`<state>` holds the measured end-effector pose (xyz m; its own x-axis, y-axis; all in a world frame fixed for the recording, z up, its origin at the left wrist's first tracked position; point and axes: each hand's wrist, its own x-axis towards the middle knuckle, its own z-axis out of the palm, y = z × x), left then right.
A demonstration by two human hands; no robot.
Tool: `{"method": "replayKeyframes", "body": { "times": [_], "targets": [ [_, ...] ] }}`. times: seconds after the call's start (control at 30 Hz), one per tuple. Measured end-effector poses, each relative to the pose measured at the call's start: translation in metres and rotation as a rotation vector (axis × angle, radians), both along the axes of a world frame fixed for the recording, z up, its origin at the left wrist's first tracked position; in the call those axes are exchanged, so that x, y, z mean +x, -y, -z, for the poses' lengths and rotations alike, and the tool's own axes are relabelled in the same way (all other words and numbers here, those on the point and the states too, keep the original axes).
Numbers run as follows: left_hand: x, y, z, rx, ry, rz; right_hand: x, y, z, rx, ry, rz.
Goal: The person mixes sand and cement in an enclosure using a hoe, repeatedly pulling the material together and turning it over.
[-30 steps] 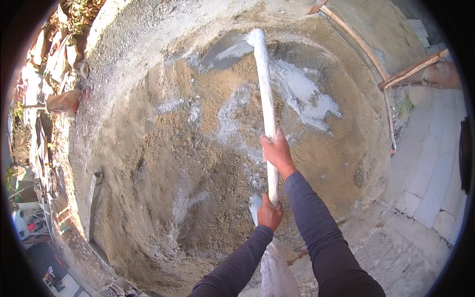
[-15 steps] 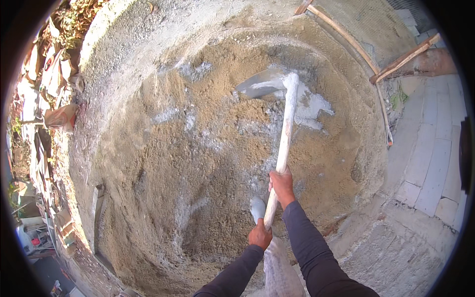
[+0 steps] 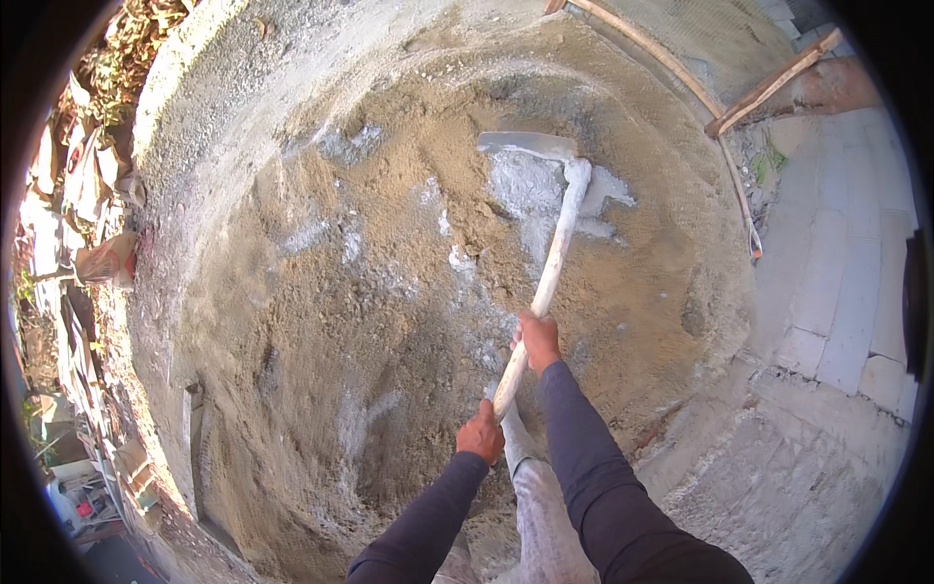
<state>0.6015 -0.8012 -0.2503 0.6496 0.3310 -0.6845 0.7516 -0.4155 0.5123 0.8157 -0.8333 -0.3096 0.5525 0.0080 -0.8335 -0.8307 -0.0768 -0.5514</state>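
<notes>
Both hands grip the pale wooden handle of a hoe [image 3: 555, 258]. My left hand [image 3: 482, 434] is wrapped round the handle's near end, and my right hand [image 3: 538, 341] is closed on it a little farther up. The wide metal blade [image 3: 526, 144] sits at the far side of a broad sand heap [image 3: 409, 321], its lower part hidden by pale grey powder [image 3: 525, 185] heaped against it. More powder lies right of the blade, and streaks of it run through the brown sand. My leg, in light trousers [image 3: 545, 516], stands at the heap's near edge.
A wooden pole frame [image 3: 662, 54] stands at the far right, beside a wide brownish pipe [image 3: 837, 86]. Grey paving slabs [image 3: 846, 292] lie to the right. Dry leaves and crumpled bags [image 3: 105, 261] line the left, near a short board [image 3: 193, 448] at the heap's edge.
The hoe blade has turned from slanted to nearly level, with grey powder now gathered against its near face. Both hands have shifted left with the handle. The view has tilted slightly.
</notes>
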Motion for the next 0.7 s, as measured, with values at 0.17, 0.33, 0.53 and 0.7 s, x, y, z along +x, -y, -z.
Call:
{"method": "replayKeyframes", "body": {
  "times": [0.17,0.33,0.53,0.7],
  "targets": [
    [-0.065,0.041,-0.008,-0.057,-0.081,-0.022,-0.066,0.026,-0.025,-0.037,0.033,0.036],
    [-0.040,0.066,-0.003,-0.027,0.017,0.010,-0.034,0.064,-0.033,0.035,0.064,0.119],
    [0.108,-0.035,-0.022,0.145,0.195,0.293,0.087,0.046,-0.009,0.106,0.078,0.422],
    [0.067,-0.127,-0.029,0.258,0.112,0.546,0.018,-0.012,0.012,0.233,-0.031,0.597]
  ]
}}
